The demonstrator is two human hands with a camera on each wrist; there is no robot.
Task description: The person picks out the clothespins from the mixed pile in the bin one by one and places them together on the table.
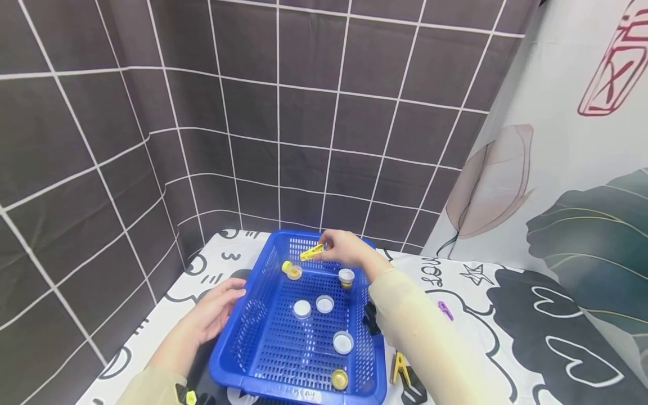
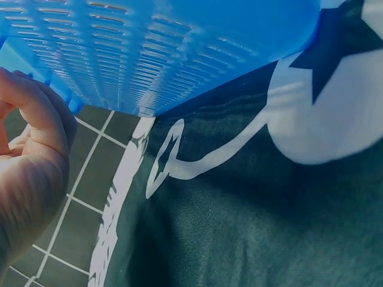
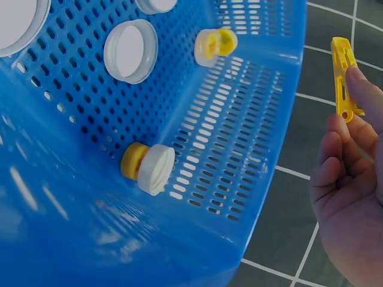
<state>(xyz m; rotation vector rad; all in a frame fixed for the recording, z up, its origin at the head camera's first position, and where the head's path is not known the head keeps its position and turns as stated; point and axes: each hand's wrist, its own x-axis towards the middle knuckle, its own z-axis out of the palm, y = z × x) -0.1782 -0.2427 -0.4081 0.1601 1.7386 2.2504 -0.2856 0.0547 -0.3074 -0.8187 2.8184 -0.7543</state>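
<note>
My right hand is above the far end of a blue plastic basket, pinching a yellow clothespin between thumb and fingers. The right wrist view shows the clothespin raised beyond the basket's rim. Beside the basket's left side is my left hand, its fingers loosely bent with fingertips near the rim; nothing shows inside it. The basket holds white caps and yellow caps. A white cap leans against a yellow one near the basket's right wall.
Right of the basket, another yellow clothespin and a purple clip lie on the patterned cloth. A dark grid-patterned curtain hangs behind, and a white printed curtain stands at the right.
</note>
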